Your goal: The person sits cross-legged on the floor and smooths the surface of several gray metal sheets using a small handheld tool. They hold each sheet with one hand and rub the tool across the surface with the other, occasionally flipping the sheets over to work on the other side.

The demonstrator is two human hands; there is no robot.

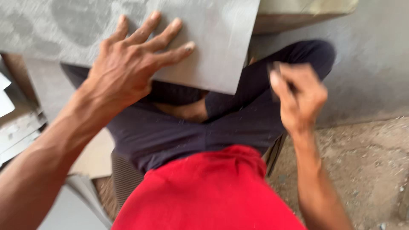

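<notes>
A grey flat tile (213, 38) lies across the lap of a person seated cross-legged in dark trousers (238, 123) and a red shirt (213, 191), its near edge running from the left thigh towards a corner that juts out over the crossed legs. The left hand (128, 64) is pressed palm-down on the slab, fingers spread wide and pointing away from the body, holding nothing but bearing on the surface near that front edge. The right hand (298, 96) hangs clear of the tile, just off its near corner and to the right, closed in a fist around something small and dark; motion blur hides what it is. So the tile lies ahead and to the left, its long side running across the body, with the left hand already on it and the right one close beside the corner. More pale slabs (21, 127) lie stacked at the left, and bare, gritty ground (366, 157) spreads to the right below a grey wall (375, 76).
</notes>
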